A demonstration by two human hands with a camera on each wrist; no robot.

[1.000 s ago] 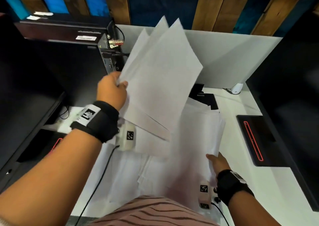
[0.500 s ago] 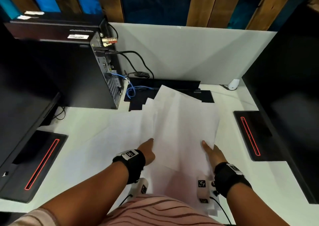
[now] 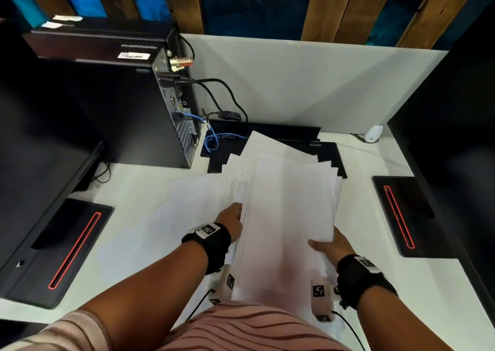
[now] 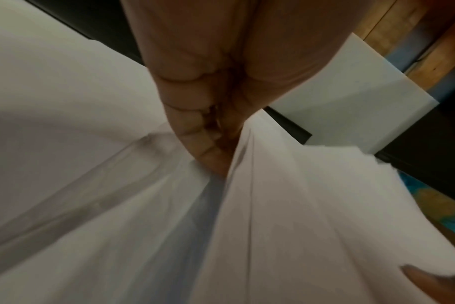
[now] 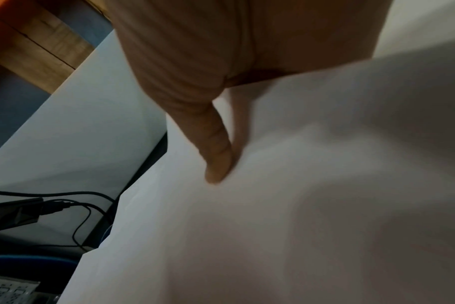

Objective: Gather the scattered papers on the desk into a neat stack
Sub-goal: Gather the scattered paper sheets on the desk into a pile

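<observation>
The bundle of papers (image 3: 289, 216) lay lengthwise at the centre of the white desk (image 3: 417, 278), its far corners fanned unevenly toward 12 o'clock over a black mat (image 3: 325, 151). More loose sheets (image 3: 166, 216) lay flat on the desk at the bundle's 9 o'clock, not yet taken in.

The step in hand appeared to be squaring the bundle between both hands. The left hand (image 3: 231, 220) sat at the bundle's 8 o'clock edge, its fingers (image 4: 195, 131) bunched together against the paper; whether they pinched a sheet could not be told from the blurred wrist view. The right hand (image 3: 330, 244) sat at the 4 o'clock corner, its fingers (image 5: 217, 152) straight and pressed flat on the top sheet.

The next move would call for tapping the fanned edges level, then collecting the sheets at 9 o'clock.

A computer tower (image 3: 150, 115) stood at 10 o'clock, well apart.
</observation>
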